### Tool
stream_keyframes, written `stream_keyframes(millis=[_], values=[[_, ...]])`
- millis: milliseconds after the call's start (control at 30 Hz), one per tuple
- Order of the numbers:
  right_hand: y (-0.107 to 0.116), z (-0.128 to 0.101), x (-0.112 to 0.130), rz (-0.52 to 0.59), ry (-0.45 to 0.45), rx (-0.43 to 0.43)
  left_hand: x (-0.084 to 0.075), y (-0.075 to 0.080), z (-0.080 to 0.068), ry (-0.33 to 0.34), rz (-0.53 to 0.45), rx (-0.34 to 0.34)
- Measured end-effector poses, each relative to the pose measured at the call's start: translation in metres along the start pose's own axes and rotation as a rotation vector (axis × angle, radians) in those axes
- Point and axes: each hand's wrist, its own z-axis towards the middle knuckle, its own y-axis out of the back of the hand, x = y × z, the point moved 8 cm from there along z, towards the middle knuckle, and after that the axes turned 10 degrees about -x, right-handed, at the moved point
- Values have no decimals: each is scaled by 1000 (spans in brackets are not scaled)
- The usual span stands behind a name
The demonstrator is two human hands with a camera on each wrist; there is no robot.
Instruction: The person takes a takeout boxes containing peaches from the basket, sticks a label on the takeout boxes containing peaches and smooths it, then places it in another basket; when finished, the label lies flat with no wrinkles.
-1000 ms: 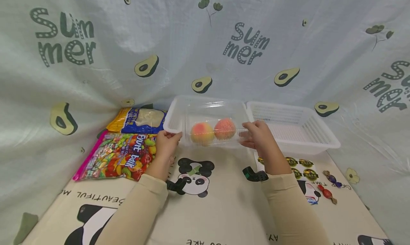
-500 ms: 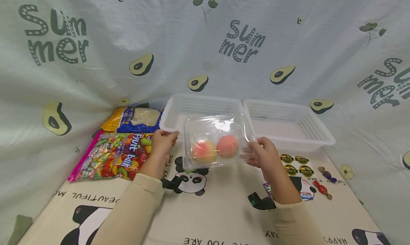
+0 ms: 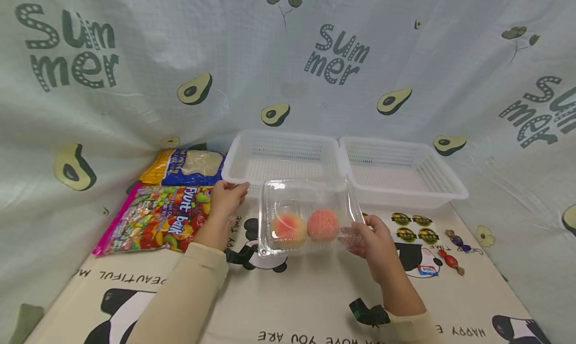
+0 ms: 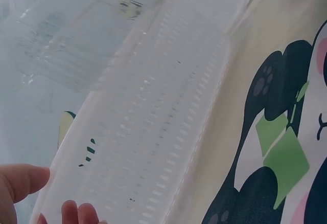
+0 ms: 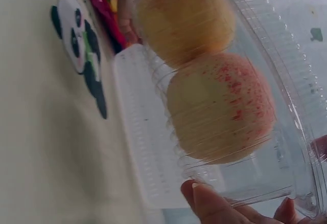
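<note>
Both arms are in long cream-beige sleeves, plain soft fabric with no print. The left sleeve (image 3: 180, 304) comes in from about 7 o'clock of the head view, wide and a bit baggy, ending in a loose folded cuff at the wrist. The right sleeve (image 3: 411, 324) only peeks in around 5 o'clock, same colour. Each wrist has a small black strap-on gadget under it: one by the left cuff (image 3: 240, 256), one by the right cuff (image 3: 369, 314). Bare left hand (image 3: 227, 199), bare right hand (image 3: 373, 239), short plain nails on the fingers (image 5: 209, 203).
</note>
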Motion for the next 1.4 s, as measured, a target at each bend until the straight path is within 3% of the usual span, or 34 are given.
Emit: stream_keyframes(millis=[300,767,867,1133,1400], values=[[-3,-3,-32,44,-51,-15,-1,1,-2,7,1,5],[0,5,-52,0,-112,-81,-4,1,-2,12,0,-2],[1,7,-54,-48,-113,-89,-3,0,-3,19,-6,0],[10,6,-50,-371,-75,-145,1,-1,-2,12,9,11],[13,7,-43,-472,-60,-125,-1,0,-1,5,4,0]])
